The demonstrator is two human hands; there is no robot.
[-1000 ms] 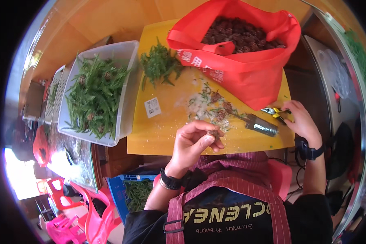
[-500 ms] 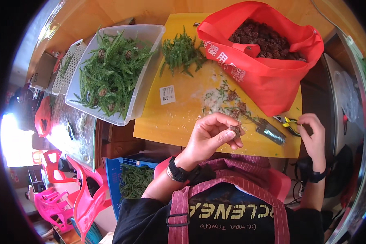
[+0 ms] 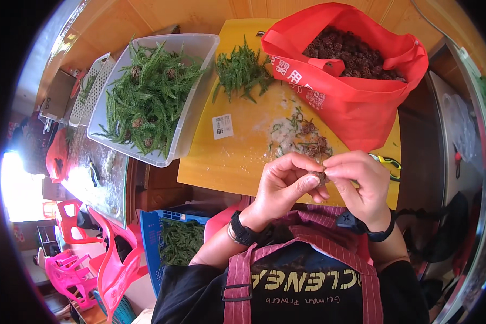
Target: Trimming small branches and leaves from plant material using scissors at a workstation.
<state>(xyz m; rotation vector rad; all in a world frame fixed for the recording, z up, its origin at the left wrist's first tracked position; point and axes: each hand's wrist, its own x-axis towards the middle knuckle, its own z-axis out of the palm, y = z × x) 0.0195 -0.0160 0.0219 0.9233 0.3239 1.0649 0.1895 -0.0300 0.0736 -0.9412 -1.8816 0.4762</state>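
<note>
My left hand [image 3: 286, 181] pinches a small brown pine cone [image 3: 321, 177] between thumb and fingers, over the table's near edge. My right hand [image 3: 362, 183] has its thumb and forefinger pressed together at the cone, on a thin wire [image 3: 321, 157] standing up from it. Fingers partly cover the cone. Just beyond the hands lie loose pine cones [image 3: 308, 127] among green needle scraps and white crumbs. Pliers with yellow and black handles [image 3: 391, 166] rest beside my right hand.
A red cloth bag [image 3: 362, 116] full of pine cones stands at the far right of the yellow tabletop [image 3: 216, 170]. At left sits a clear plastic bin [image 3: 194, 54] of green sprigs and cones. More sprigs [image 3: 244, 70] lie between them. A blue basket [image 3: 152, 237] holds greenery below.
My right hand has come in from the right to the pine cone, drawing the wire's free end in. It now hides the wrapped bundle on the table. My left hand has barely moved.
</note>
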